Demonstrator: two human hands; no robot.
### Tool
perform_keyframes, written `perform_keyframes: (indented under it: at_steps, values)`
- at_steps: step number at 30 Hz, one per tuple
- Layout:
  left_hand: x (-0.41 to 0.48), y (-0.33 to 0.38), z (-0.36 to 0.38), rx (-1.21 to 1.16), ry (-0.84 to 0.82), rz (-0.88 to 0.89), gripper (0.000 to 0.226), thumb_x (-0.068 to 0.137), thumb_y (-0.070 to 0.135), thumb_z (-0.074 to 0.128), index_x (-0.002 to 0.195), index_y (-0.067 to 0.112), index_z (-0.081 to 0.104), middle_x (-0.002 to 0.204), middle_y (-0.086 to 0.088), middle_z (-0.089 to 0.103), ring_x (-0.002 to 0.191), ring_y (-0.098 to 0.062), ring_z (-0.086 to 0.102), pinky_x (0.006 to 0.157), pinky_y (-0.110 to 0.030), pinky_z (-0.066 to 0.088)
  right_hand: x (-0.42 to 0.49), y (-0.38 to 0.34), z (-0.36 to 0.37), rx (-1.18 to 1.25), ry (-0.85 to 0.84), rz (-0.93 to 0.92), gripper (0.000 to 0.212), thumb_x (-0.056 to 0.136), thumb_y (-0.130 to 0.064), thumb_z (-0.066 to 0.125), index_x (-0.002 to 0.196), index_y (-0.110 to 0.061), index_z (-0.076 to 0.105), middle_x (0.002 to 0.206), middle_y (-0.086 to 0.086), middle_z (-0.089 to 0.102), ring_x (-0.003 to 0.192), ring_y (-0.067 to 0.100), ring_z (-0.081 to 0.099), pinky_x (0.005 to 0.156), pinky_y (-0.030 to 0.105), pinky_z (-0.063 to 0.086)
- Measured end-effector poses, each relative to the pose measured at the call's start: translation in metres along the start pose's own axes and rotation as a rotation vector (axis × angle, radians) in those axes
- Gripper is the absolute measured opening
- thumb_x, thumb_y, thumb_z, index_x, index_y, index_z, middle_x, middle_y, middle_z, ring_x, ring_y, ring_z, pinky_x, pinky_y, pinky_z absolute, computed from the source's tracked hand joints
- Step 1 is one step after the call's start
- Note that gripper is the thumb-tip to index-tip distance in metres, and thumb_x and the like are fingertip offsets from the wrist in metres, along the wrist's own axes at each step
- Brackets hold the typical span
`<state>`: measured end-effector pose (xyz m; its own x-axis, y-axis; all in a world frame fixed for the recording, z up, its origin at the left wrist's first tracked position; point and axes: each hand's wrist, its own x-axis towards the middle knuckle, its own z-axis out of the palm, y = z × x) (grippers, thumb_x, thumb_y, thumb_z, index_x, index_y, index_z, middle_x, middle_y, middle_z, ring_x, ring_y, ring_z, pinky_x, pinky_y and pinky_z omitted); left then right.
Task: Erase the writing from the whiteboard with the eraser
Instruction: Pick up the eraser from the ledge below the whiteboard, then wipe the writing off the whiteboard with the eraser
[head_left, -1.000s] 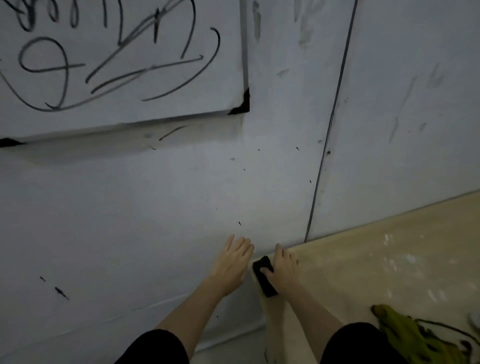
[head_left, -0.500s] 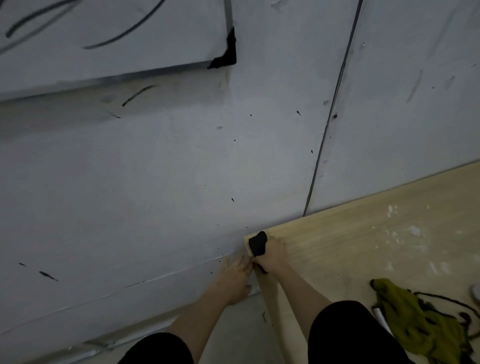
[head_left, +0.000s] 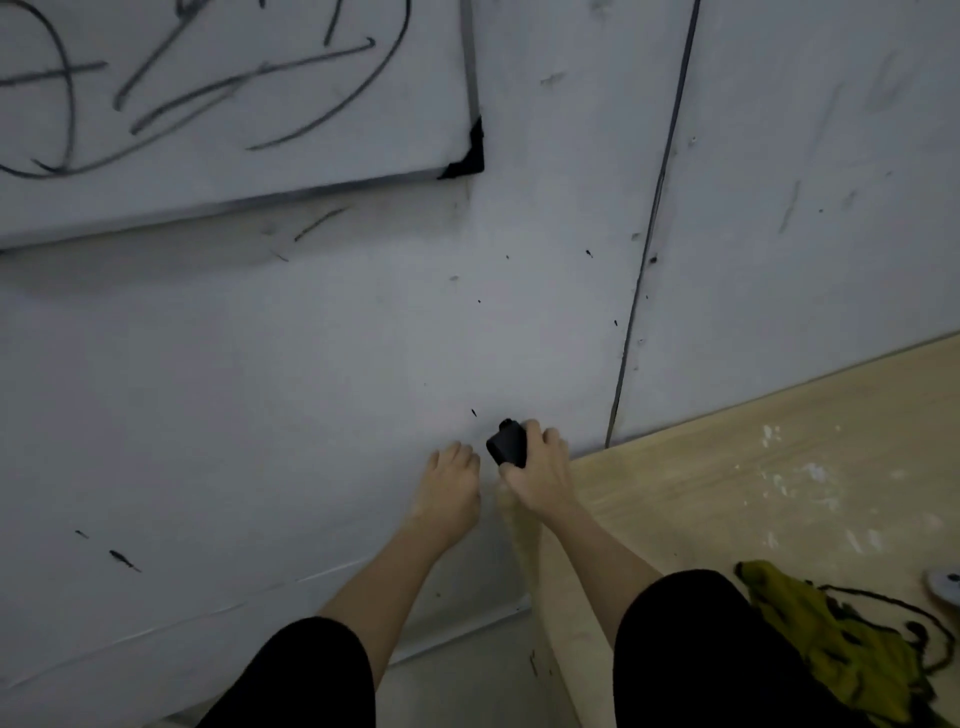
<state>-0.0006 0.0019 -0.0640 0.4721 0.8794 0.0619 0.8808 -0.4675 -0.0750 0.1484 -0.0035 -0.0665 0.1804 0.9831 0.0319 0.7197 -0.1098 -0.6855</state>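
Observation:
The whiteboard (head_left: 291, 161) hangs on the wall at the upper left, covered with black scribbled lines; only its lower right part shows, with a black corner cap. Far below it, my right hand (head_left: 540, 475) grips a small black eraser (head_left: 508, 442) just above the corner of the wooden table. My left hand (head_left: 449, 488) is right beside it, to the left, with fingers straight and pointing up along the wall, holding nothing.
A light wooden table (head_left: 779, 467) with white smears fills the lower right, against the grey wall (head_left: 311, 364). A yellow-green cloth (head_left: 836, 639) with a black cord lies on it near my right sleeve. A dark vertical seam (head_left: 644, 270) runs down the wall.
My right hand has picked the eraser off the table corner and raised it slightly. The view first dipped down, then tilted back up, bringing the scribbled whiteboard back into sight.

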Motion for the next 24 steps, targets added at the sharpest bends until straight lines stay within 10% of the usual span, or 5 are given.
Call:
perform_keyframes:
  at_steps: [13,24]
  values:
    - [0.002,-0.053,-0.165,0.026,0.684,0.121,0.046,0.079,0.008,0.036,0.116,-0.004,0.060,0.114,-0.016,0.060,0.106,-0.030,0.050,0.097,-0.040,0.038,0.015,-0.141,-0.073,0.122,0.612,-0.390,0.057,0.080,-0.028,0.061,0.129,-0.004,0.043,0.112,0.012,0.047,0.098,0.026,0.042,0.078,0.044,0.049]
    - [-0.022,-0.122,-0.250,0.255,0.748,0.067,0.063,0.080,0.007,0.040,0.142,-0.002,0.035,0.143,-0.016,0.040,0.134,-0.030,0.033,0.113,-0.049,0.021,0.050,-0.271,-0.134,-0.002,0.942,-0.484,0.072,0.085,-0.036,0.068,0.145,-0.010,0.039,0.116,0.015,0.051,0.096,0.031,0.047,0.071,0.045,0.049]
